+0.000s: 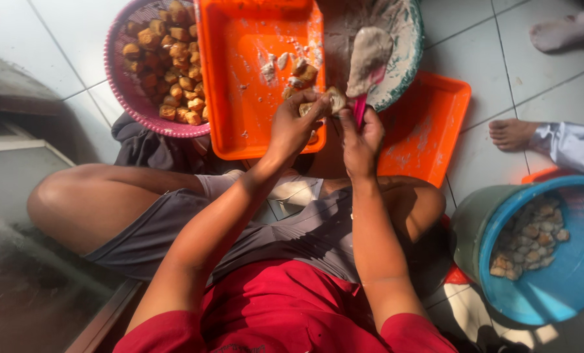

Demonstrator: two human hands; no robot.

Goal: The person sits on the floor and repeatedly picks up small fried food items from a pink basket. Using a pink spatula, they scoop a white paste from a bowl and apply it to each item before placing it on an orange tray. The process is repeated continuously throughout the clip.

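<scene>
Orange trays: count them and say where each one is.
2 clearly: one orange tray beside the pink basket, another under the bowl. An orange edge near the blue bucket may be a third.

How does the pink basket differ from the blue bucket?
The pink basket is shallow and perforated; the blue bucket is deep and solid-walled. The basket's pieces are golden brown, the bucket's pale and greyish. The basket is heaped nearly full; the bucket holds one small pile. Both are round and stand on the floor.
</scene>
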